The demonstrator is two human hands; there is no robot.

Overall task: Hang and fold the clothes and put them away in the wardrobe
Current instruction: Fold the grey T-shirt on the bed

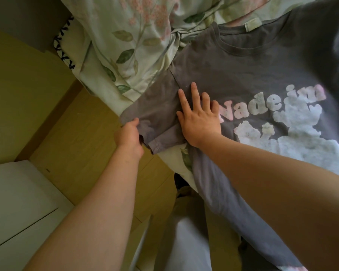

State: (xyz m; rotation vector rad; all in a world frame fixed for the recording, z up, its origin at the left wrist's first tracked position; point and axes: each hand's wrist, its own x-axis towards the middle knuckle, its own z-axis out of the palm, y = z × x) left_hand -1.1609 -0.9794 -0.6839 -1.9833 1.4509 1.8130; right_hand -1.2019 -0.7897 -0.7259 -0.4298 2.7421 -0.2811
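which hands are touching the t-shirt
Touching, both. Head view: the left hand grips the hem of the t-shirt at its sleeve; the right hand lies flat on the cloth beside the sleeve seam.

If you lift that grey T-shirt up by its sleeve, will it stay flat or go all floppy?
Probably floppy: the grey T-shirt drapes limply over the edge of the bed. It likely slides easily too, which may be why the right hand presses it flat while the left hand grips the sleeve. It looks thin, so probably light.
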